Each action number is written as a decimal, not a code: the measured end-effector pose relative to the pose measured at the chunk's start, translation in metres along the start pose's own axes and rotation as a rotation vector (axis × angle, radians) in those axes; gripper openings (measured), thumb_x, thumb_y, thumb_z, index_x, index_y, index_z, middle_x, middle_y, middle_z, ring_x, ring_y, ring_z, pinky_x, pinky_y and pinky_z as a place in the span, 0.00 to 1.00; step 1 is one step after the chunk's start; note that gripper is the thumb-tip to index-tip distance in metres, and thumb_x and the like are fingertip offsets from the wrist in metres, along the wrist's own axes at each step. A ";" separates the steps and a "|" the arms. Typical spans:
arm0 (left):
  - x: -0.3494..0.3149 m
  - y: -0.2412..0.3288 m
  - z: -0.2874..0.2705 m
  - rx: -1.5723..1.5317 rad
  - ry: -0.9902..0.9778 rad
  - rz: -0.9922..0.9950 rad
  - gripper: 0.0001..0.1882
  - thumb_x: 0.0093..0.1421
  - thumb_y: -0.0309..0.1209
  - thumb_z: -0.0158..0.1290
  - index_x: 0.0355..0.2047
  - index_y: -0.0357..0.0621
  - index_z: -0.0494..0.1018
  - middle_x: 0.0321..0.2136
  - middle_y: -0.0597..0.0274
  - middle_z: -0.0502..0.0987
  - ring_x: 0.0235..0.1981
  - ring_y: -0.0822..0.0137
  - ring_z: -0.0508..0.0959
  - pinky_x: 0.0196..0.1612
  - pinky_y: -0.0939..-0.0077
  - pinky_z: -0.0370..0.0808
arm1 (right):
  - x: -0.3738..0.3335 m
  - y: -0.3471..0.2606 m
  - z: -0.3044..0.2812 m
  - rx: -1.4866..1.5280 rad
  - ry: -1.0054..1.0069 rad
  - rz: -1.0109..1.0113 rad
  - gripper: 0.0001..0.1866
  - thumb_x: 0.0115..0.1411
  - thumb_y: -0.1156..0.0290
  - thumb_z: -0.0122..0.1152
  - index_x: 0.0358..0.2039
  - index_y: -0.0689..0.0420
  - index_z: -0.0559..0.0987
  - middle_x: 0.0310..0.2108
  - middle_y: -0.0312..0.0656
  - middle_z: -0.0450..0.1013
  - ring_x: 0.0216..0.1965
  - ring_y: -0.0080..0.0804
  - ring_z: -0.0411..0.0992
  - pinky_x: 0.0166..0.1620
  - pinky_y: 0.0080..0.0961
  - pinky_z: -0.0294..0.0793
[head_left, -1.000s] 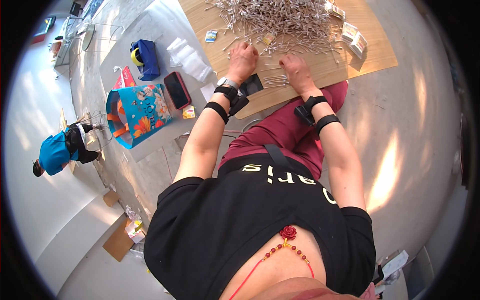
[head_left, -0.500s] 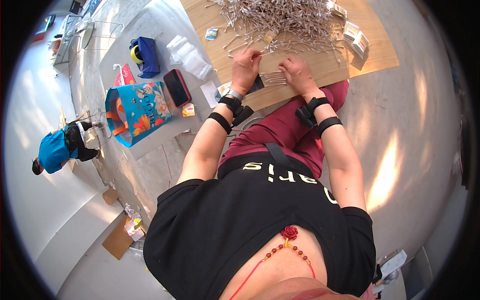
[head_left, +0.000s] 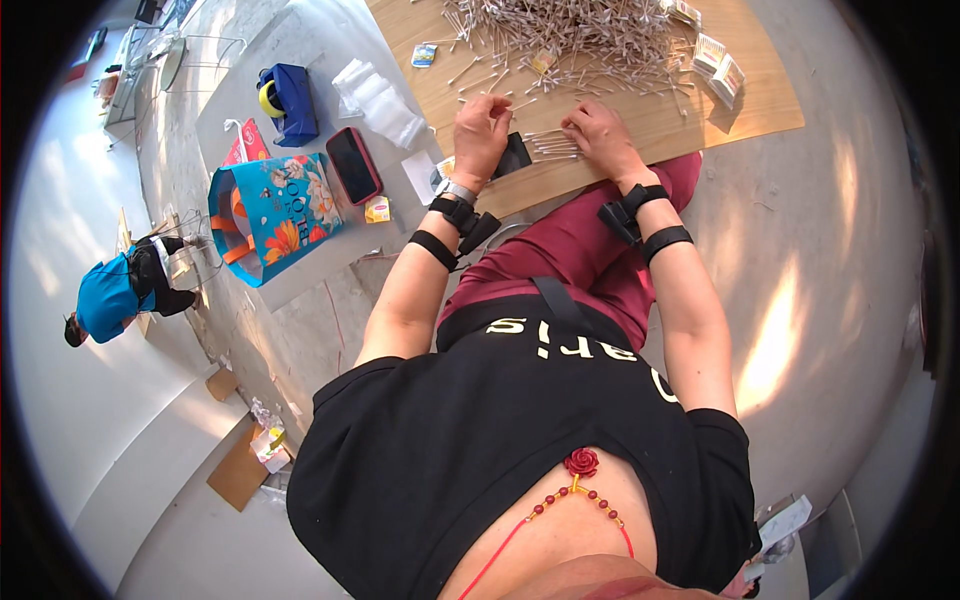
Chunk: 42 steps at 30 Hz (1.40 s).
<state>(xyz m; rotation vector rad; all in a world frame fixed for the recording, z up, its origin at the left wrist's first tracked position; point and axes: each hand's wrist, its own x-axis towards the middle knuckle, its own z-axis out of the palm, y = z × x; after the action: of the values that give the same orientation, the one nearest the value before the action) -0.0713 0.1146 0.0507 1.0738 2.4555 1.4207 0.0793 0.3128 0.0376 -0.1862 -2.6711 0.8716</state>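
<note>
My left hand [head_left: 481,137] is over the wooden table with thumb and fingers pinched together. A cotton swab [head_left: 526,103] shows close to its fingertips, but I cannot tell what lies in the pinch. My right hand [head_left: 604,142] has its fingers curled at the right ends of a small row of cotton swabs [head_left: 551,146], which lie side by side pointing left. Between the hands, close to my left wrist, sits a small black flat piece [head_left: 513,157]. Beyond both hands spreads a large heap of loose cotton swabs [head_left: 575,35].
Clear swab boxes [head_left: 718,70] stand at the table's [head_left: 760,105] right. At left are a blue tape dispenser [head_left: 290,105], plastic bags [head_left: 378,105], a phone [head_left: 354,165] and a floral blue bag [head_left: 285,215]. A person in blue [head_left: 110,298] bends far left.
My left hand has drawn slightly left, away from the row. My right hand has shifted a little to the right, and more of the swab row shows.
</note>
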 end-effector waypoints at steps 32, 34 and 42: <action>-0.008 0.007 0.009 0.042 -0.004 0.039 0.09 0.60 0.22 0.63 0.41 0.40 0.81 0.34 0.55 0.83 0.38 0.61 0.83 0.45 0.67 0.78 | 0.010 -0.008 0.002 -0.138 0.005 -0.020 0.05 0.60 0.68 0.66 0.36 0.52 0.83 0.39 0.39 0.77 0.47 0.42 0.76 0.50 0.41 0.74; -0.009 0.008 0.008 0.039 -0.003 0.031 0.08 0.60 0.22 0.63 0.41 0.40 0.81 0.34 0.56 0.83 0.37 0.61 0.83 0.45 0.67 0.79 | 0.010 -0.012 0.003 -0.161 -0.040 -0.064 0.05 0.61 0.69 0.64 0.37 0.52 0.82 0.41 0.39 0.77 0.48 0.42 0.75 0.52 0.40 0.74; -0.008 0.007 0.009 0.027 0.019 0.028 0.08 0.61 0.22 0.63 0.42 0.39 0.81 0.34 0.56 0.83 0.37 0.61 0.83 0.45 0.67 0.79 | 0.015 -0.012 0.015 -0.374 -0.065 -0.212 0.06 0.60 0.73 0.64 0.38 0.56 0.78 0.41 0.44 0.74 0.49 0.46 0.73 0.52 0.41 0.72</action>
<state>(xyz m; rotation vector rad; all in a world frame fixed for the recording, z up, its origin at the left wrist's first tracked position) -0.0576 0.1184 0.0494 1.1098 2.4894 1.4166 0.0600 0.2979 0.0370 0.0424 -2.8265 0.3154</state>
